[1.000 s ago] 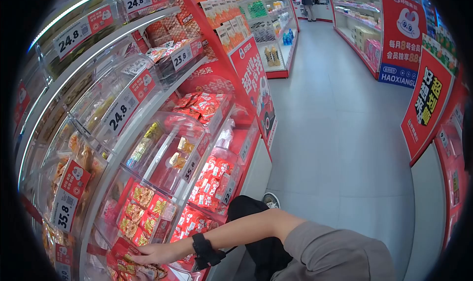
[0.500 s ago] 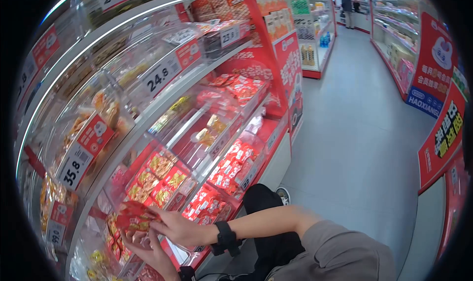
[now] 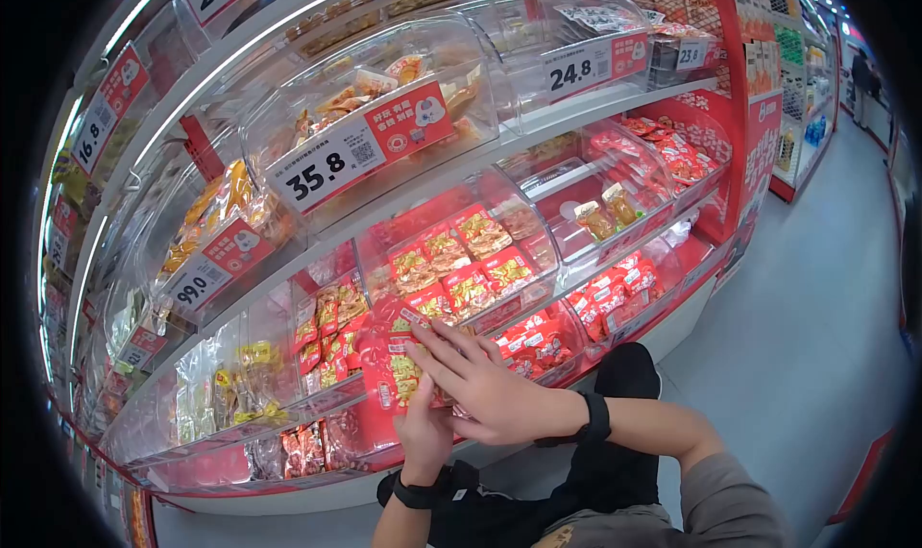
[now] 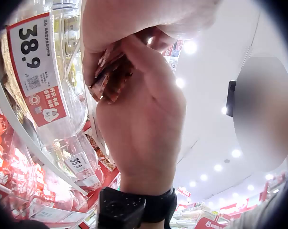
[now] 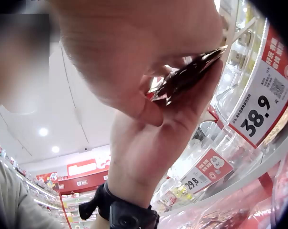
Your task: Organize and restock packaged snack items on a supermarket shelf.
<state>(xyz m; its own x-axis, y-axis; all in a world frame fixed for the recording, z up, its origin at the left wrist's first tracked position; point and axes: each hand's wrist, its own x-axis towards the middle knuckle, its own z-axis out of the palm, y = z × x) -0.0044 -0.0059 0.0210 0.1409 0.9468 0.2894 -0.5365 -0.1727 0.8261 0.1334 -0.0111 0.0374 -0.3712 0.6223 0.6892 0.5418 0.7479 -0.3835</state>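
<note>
Red packet [image 3: 392, 356] held up in front of the clear bins [image 3: 538, 231], beside a bin of similar red packs [image 3: 331, 332]. Left hand [image 3: 424, 433] grips its lower edge; right hand [image 3: 495, 394] pinches its side, fingers laid across the front. Change: half a second ago, head view faced farther down the aisle; now it squarely faces the shelves. Both hands still support the packet, leaving neither free.

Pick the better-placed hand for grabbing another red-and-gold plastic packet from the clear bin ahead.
Right hand, probably: its extended fingers lie over the held packet, nearer the bin. The left hand grips it lower.
</note>
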